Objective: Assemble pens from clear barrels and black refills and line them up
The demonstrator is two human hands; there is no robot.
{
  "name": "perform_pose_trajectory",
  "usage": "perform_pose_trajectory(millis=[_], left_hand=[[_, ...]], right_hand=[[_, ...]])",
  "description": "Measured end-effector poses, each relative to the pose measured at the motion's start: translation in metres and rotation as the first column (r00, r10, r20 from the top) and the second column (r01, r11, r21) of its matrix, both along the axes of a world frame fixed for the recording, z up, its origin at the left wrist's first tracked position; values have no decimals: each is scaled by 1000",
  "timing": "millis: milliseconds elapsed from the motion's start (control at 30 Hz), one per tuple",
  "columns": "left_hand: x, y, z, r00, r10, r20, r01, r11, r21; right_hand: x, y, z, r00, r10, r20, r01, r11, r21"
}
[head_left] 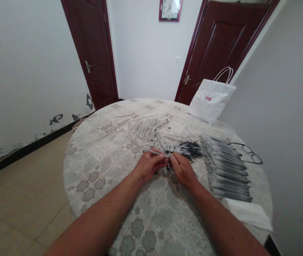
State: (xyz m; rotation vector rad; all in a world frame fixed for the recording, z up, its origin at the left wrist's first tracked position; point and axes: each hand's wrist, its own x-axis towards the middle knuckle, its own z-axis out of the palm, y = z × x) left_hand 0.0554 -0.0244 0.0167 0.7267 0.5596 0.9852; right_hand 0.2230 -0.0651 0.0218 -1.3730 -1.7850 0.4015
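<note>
Both my hands meet over the middle of a round table point(100, 177) with a patterned cloth. My left hand point(149, 166) grips a pale pen barrel point(152, 152) that sticks out to the left. My right hand point(182, 169) pinches the barrel's right end, fingers closed. Just beyond my hands lies a heap of several pale pen barrels point(146, 129). A small pile of thin black refills point(192, 149) lies to the right of them. A long row of several assembled pens point(224, 167) runs down the table's right side.
A white paper bag point(211, 99) stands at the table's far right edge. Black-framed glasses point(249, 152) lie by the right rim, and a folded white paper point(247, 213) rests near the front right. Two dark red doors point(95, 53) and a wall clock point(170, 9) are behind.
</note>
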Motion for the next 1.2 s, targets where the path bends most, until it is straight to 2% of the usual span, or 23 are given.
perform_pose_trajectory(millis=[133,233,367,567,800,900,1067,1200], left_hand=[[0,0,2,1000,6,-6,-6,1000,2],[-1,0,4,1000,16,-3,-16,1000,14],[-1,0,2,1000,3,-1,-3,1000,26],[0,0,1,1000,-13,-25,14,1000,25],[0,0,4,1000,13,-16,-13,1000,22],[0,0,2,1000,8,-27,-8,1000,14],[0,0,2,1000,-16,-26,16,1000,6],[-1,1,5,999,37,-10,-37,999,-17]], right_hand=[[1,0,-1,998,2,-70,-5,999,-41],[1,-2,3,994,7,-111,-7,1000,-1],[0,-2,4,997,14,-78,-12,1000,20],[0,1,0,996,11,-90,-17,998,-66],[-2,-3,6,994,13,-105,-13,1000,9],[-1,-1,4,996,12,-86,-14,1000,-23],[0,2,-1,989,17,-147,-32,994,-107],[1,3,-2,977,-30,-211,7,994,-112]])
